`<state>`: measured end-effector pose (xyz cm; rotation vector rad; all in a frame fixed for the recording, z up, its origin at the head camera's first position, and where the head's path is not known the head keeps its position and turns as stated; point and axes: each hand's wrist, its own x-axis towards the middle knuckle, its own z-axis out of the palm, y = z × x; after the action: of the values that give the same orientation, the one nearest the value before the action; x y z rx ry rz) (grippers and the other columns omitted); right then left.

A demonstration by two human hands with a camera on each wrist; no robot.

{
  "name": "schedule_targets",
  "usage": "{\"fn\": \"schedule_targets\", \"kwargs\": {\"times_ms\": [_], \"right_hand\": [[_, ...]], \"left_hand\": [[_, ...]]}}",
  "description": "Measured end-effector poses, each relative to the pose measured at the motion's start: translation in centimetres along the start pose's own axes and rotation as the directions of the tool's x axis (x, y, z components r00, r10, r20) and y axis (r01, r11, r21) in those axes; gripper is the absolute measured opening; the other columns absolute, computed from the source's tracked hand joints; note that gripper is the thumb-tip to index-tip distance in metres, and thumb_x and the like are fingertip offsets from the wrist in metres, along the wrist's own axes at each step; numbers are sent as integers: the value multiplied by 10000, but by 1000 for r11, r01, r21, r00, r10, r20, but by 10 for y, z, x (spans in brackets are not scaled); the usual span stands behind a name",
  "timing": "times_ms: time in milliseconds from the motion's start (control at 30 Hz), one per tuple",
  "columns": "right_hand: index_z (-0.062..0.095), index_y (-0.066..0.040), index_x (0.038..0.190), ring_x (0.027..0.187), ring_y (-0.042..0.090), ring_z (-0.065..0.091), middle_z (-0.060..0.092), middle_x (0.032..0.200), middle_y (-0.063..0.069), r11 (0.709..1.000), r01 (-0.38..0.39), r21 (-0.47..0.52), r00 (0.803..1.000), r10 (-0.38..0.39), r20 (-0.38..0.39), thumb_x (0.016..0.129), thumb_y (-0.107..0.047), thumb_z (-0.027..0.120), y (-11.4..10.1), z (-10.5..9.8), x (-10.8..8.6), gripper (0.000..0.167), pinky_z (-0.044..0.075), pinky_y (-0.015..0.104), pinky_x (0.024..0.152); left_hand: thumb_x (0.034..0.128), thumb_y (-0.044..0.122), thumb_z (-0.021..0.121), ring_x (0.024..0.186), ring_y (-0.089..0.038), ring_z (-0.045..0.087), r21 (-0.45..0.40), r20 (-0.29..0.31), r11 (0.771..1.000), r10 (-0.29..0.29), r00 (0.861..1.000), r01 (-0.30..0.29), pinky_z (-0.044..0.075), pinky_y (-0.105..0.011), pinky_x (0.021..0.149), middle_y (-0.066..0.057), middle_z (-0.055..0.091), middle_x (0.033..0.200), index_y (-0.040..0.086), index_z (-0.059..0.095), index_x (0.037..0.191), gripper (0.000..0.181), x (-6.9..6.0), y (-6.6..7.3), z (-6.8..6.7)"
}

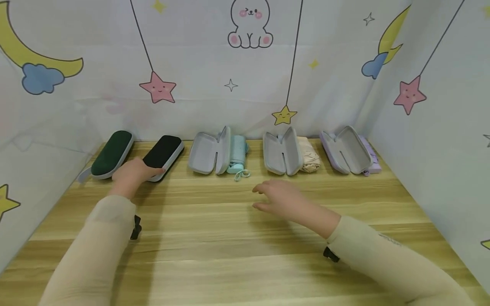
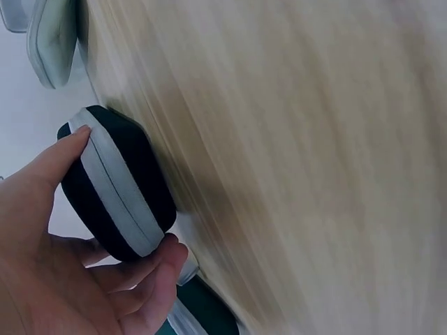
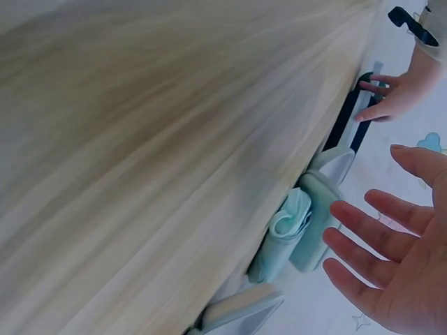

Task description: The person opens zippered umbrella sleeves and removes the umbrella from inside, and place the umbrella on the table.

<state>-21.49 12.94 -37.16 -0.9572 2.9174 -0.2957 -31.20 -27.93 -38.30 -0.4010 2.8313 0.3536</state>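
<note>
At left centre of the head view, the left hand (image 1: 133,171) pinches the black case (image 1: 163,152), flanked by the green case (image 1: 112,154) and the open grey-lined case (image 1: 203,153). The right hand (image 1: 283,199), fingers spread, hovers right of centre above the desk (image 1: 206,242).

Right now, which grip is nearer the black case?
Left. The left grip holds the black case at its near end; the right grip is over the table, farther right.
</note>
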Motion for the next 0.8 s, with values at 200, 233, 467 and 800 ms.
{"fn": "schedule_targets", "kwargs": {"times_ms": [200,233,467,800], "right_hand": [[649,-104,1240,1106,243,597,661,1180,43,1000,9,22,999,-10,33,925,-395,662,-16,1,16,429,445,404,964],[647,-108,1244,1112,238,594,661,1186,37,1000,9,28,999,-10,37,928,-397,657,-18,1,18,429,440,402,971],[638,-123,1253,1079,206,610,676,1151,19,998,16,54,999,-18,33,935,-391,648,-26,1,27,416,451,385,955],[645,-120,1245,1054,194,621,678,1130,20,996,64,55,998,-65,15,940,-386,643,-36,-1,37,405,483,381,903]], "left_hand": [[801,689,596,1171,-524,444,-13,11,1000,23,1000,-23,399,-634,883,-403,380,1349,-127,275,1426,1077,-8,-10,-4],[800,682,603,1185,-534,428,-18,12,999,36,999,-36,385,-645,901,-409,363,1358,-134,257,1430,1087,-9,-13,-4],[816,632,628,1236,-594,324,-52,44,990,137,990,-135,319,-657,986,-459,248,1394,-207,116,1438,1163,-13,-30,-4],[799,595,683,1139,-581,423,-79,11,975,207,978,-206,378,-631,939,-454,374,1289,-254,259,1345,1095,-28,-45,1]]}}
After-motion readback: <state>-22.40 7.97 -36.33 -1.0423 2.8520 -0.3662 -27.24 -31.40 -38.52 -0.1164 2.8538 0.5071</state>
